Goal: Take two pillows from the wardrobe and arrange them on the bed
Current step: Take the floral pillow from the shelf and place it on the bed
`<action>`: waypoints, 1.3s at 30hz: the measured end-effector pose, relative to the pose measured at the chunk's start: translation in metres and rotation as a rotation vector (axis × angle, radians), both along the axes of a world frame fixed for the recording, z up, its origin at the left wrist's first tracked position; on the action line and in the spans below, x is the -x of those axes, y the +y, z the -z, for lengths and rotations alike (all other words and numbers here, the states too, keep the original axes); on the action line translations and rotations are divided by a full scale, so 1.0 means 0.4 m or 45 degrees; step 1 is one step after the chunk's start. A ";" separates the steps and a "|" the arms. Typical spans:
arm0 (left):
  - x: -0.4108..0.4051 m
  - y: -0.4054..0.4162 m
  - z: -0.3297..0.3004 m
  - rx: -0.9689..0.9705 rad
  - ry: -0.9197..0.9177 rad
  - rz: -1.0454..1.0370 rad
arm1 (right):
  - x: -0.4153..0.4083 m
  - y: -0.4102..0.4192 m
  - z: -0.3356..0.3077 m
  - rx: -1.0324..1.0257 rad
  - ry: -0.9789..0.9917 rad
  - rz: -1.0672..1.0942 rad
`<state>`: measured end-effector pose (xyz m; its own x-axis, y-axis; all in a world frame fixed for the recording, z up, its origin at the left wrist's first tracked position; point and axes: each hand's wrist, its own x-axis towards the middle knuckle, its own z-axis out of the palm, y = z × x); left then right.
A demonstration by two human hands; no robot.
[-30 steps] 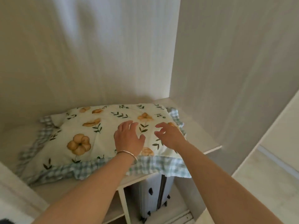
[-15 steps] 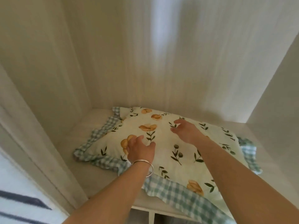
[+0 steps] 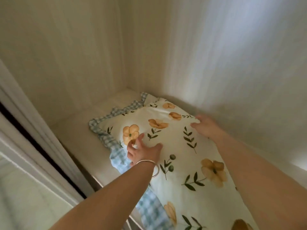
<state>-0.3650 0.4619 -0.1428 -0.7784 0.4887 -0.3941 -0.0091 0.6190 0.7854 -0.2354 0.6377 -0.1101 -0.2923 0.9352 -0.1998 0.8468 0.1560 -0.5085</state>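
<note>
A cream pillow [image 3: 176,146] with orange flowers, green leaves and a blue-checked frill lies on the pale wardrobe shelf [image 3: 78,138]. My left hand [image 3: 142,151], with a silver bangle on the wrist, rests spread on the pillow's near left edge beside the frill. My right hand [image 3: 205,127] lies flat with fingers apart on the far edge of the pillow, close to the back wall. Neither hand has closed on the fabric. No second pillow and no bed are in view.
The wardrobe's back wall [image 3: 216,55] and left side wall [image 3: 66,63] close in the shelf. A white door frame with a dark gap [image 3: 38,146] runs down the left. The shelf's front edge [image 3: 98,181] sits below my left forearm.
The view has swung left and closer to the shelf. Both hands have slid further across the pillow: the left to its near left edge, the right to its far edge by the back wall.
</note>
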 end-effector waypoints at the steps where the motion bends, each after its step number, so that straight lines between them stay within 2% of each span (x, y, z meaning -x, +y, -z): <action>1: -0.007 0.001 0.008 -0.001 -0.046 -0.079 | -0.011 0.015 0.009 0.011 0.001 -0.012; 5: -0.034 0.000 0.046 0.026 -0.309 -0.372 | -0.059 0.042 0.035 0.094 0.052 -0.024; 8: -0.048 0.004 0.060 -0.049 -0.475 -0.487 | -0.089 0.049 0.052 0.295 0.149 -0.029; 13: -0.042 0.008 0.048 -0.150 -0.627 -0.488 | -0.114 0.068 0.070 0.730 0.158 0.019; 16: -0.022 -0.004 0.040 -0.179 -0.741 -0.441 | -0.129 0.067 0.084 0.822 0.274 0.064; 22: 0.018 -0.038 0.019 -0.216 -0.665 -0.356 | -0.159 0.043 0.120 1.041 0.403 0.051; 25: 0.034 -0.067 0.004 -0.202 -0.526 -0.290 | -0.166 0.016 0.114 1.084 0.492 0.024; 29: 0.049 -0.107 -0.034 -0.284 -0.425 -0.216 | -0.149 -0.007 0.069 0.961 0.717 0.038; 33: 0.072 -0.165 -0.085 -0.468 -0.332 -0.144 | -0.112 -0.043 -0.010 0.851 0.997 -0.015; 39: 0.083 -0.281 -0.167 -0.677 -0.252 -0.024 | -0.105 -0.166 -0.112 0.764 1.033 -0.101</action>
<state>-0.3981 0.3495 -0.0759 -0.7252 0.6465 -0.2368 -0.1953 0.1367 0.9712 -0.1933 0.5714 -0.0654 -0.6056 0.7177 -0.3439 0.2086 -0.2739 -0.9389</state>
